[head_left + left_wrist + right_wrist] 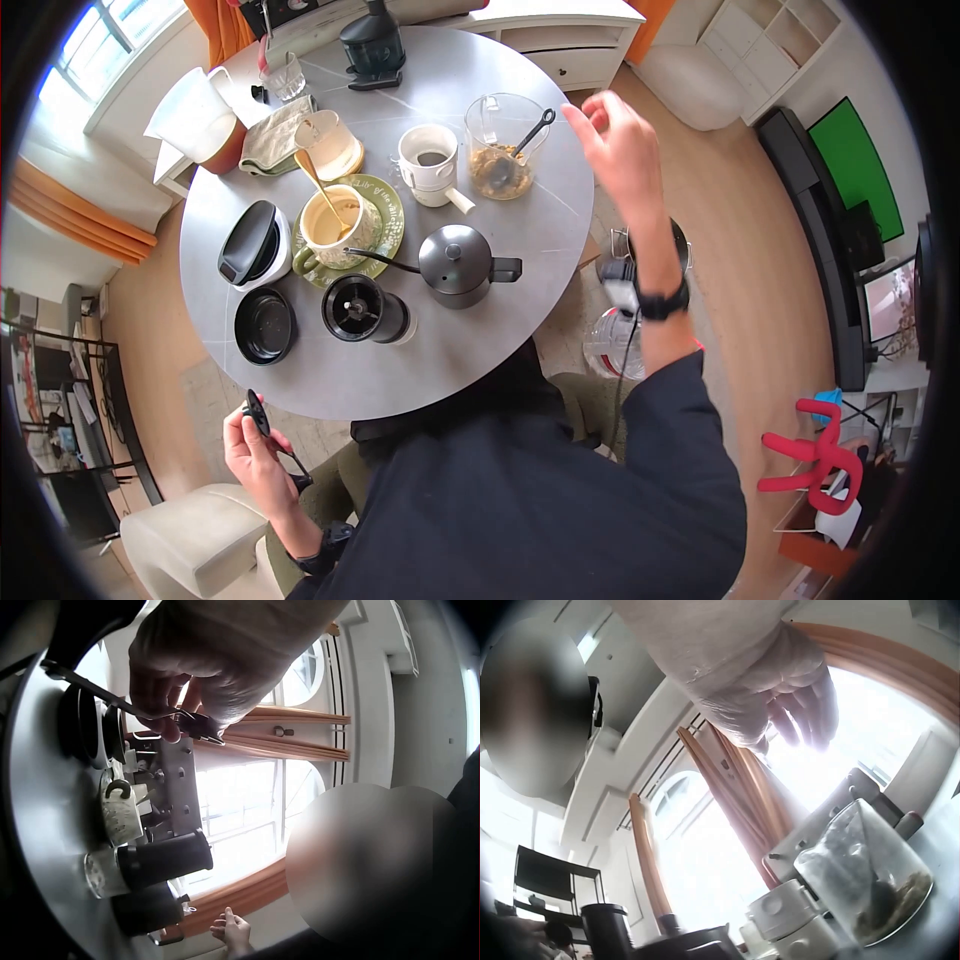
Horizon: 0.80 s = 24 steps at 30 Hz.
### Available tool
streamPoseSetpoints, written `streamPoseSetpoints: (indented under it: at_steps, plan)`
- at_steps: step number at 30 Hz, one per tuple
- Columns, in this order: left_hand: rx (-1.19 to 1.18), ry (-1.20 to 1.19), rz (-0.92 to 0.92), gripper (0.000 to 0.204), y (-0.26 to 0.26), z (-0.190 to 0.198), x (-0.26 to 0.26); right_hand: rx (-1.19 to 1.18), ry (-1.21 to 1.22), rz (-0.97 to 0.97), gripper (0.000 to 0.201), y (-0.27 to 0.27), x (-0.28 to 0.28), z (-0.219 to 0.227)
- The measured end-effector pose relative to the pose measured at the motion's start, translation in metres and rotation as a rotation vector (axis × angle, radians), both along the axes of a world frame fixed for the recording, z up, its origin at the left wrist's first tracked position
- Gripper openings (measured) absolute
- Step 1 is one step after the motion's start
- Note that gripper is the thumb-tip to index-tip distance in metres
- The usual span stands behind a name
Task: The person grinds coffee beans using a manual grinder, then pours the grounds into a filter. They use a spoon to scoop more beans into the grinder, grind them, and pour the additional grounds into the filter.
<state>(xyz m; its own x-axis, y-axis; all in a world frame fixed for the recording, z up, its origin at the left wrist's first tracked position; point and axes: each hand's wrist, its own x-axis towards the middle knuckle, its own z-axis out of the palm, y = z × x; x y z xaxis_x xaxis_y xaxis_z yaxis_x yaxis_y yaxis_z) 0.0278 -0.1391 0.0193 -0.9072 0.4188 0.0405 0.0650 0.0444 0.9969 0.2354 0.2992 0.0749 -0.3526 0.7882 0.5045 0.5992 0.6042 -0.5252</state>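
My left hand (258, 465), off the front-left table edge, holds a black grinder crank lid (257, 412) by its round part. In the left wrist view its thin metal arm (97, 690) runs out from the fingers. The black grinder body (352, 308) stands uncovered on the table, a shaft showing inside. My right hand (618, 145) is raised past the right table edge, holding nothing, fingers loosely bent. Nearest to it is a clear jug (488, 125) containing brown crumbly stuff and a black scoop (535, 132).
On the round grey table (470, 370) stand a dark gooseneck kettle (455, 265), a white dripper on a cup (428, 165), a patterned mug (325, 225) on a green plate (392, 225), a black bowl (265, 325) and a black-lidded container (250, 245).
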Motion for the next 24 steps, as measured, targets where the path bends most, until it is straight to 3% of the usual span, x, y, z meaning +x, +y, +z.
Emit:
streamPoseSetpoints:
  at_steps: [3,7,11,14,17,20,24]
  plan:
    - [0.028,0.013,-0.062,0.023,0.010,0.001,0.013,-0.021,-0.378,-0.082,0.038,0.040,-0.015,-0.002]
    - [-0.018,0.037,-0.203,0.027,0.011,-0.003,0.018,-0.036,-0.462,0.146,0.033,0.055,-0.021,-0.007]
    - [-0.071,0.123,-0.205,0.026,0.011,-0.003,0.005,-0.053,-0.620,0.112,0.035,0.036,-0.031,0.005]
    - [-0.184,0.164,-0.244,0.024,-0.001,-0.002,-0.004,-0.032,-0.678,0.069,0.036,0.046,-0.036,0.004]
    - [-0.057,-0.034,-0.052,0.024,-0.024,-0.013,-0.004,-0.029,-0.705,-0.007,0.040,0.058,-0.038,-0.005]
    - [-0.110,-0.059,0.090,0.023,-0.041,-0.015,-0.009,-0.036,-0.733,0.096,0.044,0.065,-0.039,-0.006]
    - [-0.146,0.019,-0.060,0.020,-0.026,-0.013,-0.001,0.040,-0.574,0.093,0.041,0.069,-0.050,-0.010]
